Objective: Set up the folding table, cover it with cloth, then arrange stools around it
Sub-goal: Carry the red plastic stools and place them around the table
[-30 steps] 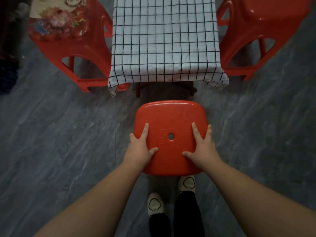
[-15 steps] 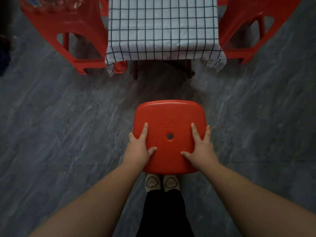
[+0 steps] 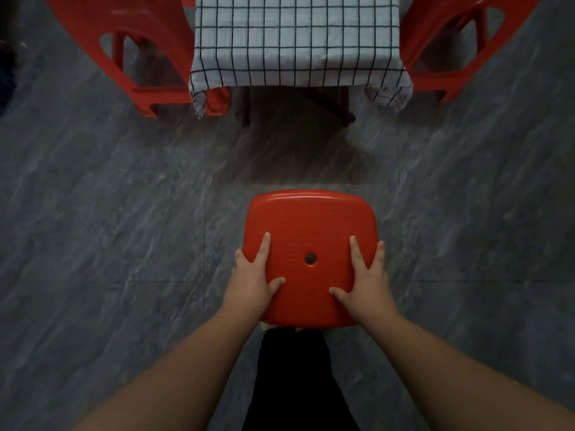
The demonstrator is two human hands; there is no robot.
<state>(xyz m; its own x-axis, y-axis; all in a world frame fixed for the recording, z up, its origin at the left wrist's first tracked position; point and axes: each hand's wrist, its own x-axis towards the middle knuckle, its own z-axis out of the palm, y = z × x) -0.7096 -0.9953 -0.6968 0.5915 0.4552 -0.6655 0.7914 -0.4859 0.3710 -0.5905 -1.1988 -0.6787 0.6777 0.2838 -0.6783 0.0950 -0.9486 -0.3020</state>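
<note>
A red plastic stool (image 3: pixel 311 222) with a small hole in its seat is right in front of me, seen from above. My left hand (image 3: pixel 252 281) grips the seat's left edge, thumb and forefinger lying on top. My right hand (image 3: pixel 367 281) grips the right edge the same way. Beyond a stretch of floor stands the folding table, covered by a white cloth with a black grid (image 3: pixel 295 42). Its dark legs (image 3: pixel 345 110) show under the hem. A red stool (image 3: pixel 140 26) stands at the table's left side and another red stool (image 3: pixel 451 32) at its right.
Grey marbled floor tiles (image 3: pixel 124 228) spread on both sides of the stool and between it and the table. My dark trouser legs (image 3: pixel 295 384) are directly below the stool; my feet are hidden under it.
The table and the two side stools have slid up and away in view. The gap between the held stool and the table has widened. Both hands keep the same hold.
</note>
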